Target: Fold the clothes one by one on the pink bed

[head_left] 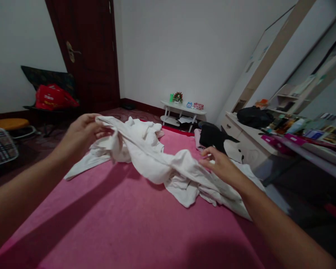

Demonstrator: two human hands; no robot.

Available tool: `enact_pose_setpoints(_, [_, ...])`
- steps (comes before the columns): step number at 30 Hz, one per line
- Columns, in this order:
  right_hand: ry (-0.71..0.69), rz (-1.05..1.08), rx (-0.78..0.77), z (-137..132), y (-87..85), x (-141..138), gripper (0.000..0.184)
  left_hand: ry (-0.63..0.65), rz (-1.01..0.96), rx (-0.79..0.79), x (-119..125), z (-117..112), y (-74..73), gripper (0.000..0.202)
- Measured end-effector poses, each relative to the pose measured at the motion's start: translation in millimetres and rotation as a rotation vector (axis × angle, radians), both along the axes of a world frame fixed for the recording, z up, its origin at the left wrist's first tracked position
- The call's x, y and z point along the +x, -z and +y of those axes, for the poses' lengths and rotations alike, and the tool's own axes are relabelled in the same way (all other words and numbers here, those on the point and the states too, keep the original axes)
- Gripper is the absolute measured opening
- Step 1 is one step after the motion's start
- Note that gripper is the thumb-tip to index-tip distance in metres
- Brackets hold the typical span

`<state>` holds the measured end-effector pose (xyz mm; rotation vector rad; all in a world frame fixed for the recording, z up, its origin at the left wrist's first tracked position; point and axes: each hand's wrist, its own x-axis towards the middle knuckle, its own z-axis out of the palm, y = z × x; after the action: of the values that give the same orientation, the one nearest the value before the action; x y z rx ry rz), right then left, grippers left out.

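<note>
A crumpled white garment (154,160) stretches across the pink bed cover (145,220); its exact kind is hard to make out in the folds. Its left end is raised off the bed, pinched between the thumb and fingers of my left hand (86,129). From there the cloth sags toward the right and comes to rest on the bed. My right hand (217,164) hovers just over the right part of the cloth, fingers bent and apart, with nothing visible between them.
Behind the right hand lie a black-and-white item (218,140) and folded pink cloth (197,139). A cluttered dresser (240,129) stands close on the right. A small white table (182,108) is by the far wall. A chair at left bears a red bag (54,98).
</note>
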<state>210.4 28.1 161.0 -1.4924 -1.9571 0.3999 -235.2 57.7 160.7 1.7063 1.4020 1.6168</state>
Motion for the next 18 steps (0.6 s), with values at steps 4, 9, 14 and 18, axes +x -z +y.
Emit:
enact_pose_setpoints(4, [0.066, -0.429, -0.222, -7.1, 37.0, 20.2, 0.077, 0.159, 0.469, 0.026, 46.8, -9.9, 29.2, 0.047])
enact_pose_setpoints(9, [0.161, -0.624, -0.321, -17.5, 54.1, 40.7, 0.042, 0.506, 0.767, 0.16, 116.9, -32.0, 70.9, 0.059])
enact_pose_setpoints(14, [-0.083, -0.194, -0.31, -54.4, 5.1, 11.4, 0.034, 0.685, 0.82, 0.161, 178.6, -36.3, 77.4, 0.1])
enact_pose_setpoints(18, [-0.238, 0.196, -0.325, -98.3, -44.6, -9.5, 0.037, 0.882, 0.711, 0.145, 207.6, -41.5, 60.1, 0.115])
